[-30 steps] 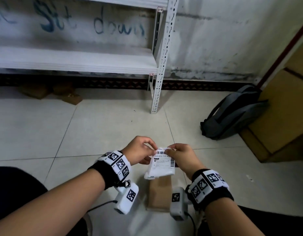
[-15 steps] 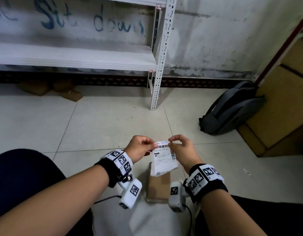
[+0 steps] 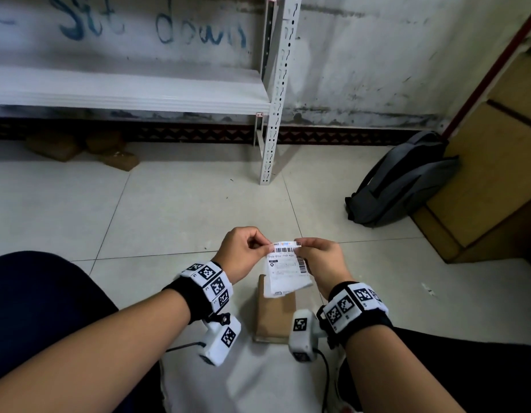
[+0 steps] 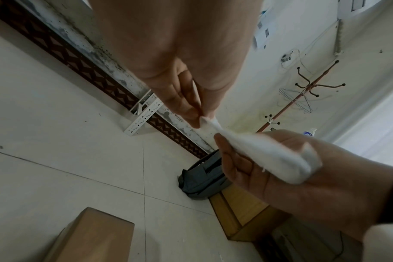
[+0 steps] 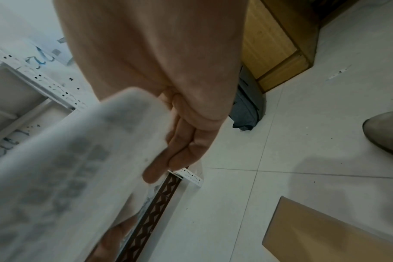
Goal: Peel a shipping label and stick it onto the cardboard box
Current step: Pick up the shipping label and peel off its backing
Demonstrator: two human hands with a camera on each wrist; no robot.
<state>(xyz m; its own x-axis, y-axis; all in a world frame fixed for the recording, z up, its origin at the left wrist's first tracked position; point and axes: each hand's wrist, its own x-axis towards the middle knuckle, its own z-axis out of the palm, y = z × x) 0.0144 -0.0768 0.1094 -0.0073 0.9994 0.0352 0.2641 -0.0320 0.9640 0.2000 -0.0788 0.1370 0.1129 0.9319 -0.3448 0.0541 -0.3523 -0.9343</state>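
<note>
A white shipping label [image 3: 285, 268] with barcodes hangs in the air between my hands, above the floor. My left hand [image 3: 247, 252] pinches its top left corner, and in the left wrist view the left fingertips [image 4: 196, 117] nip the paper's tip. My right hand [image 3: 321, 259] pinches the top right corner; its fingers [image 5: 168, 159] lie along the blurred label [image 5: 74, 168]. Below the label a small brown cardboard box [image 3: 275, 315] lies flat on the tiled floor, also seen as the box [image 4: 94, 235] and the box [image 5: 330, 232]. Whether the backing has come away I cannot tell.
A white metal shelf rack [image 3: 270, 93] stands against the wall ahead. A grey backpack [image 3: 401, 180] leans on a wooden cabinet [image 3: 491, 174] at the right. Brown packages [image 3: 79, 147] lie under the shelf. My knees flank the box. A shoe [image 5: 386, 133] shows at the right.
Both hands have lifted the label a little higher and further from me, away from the box. The label now hangs straighter, its barcode facing up.
</note>
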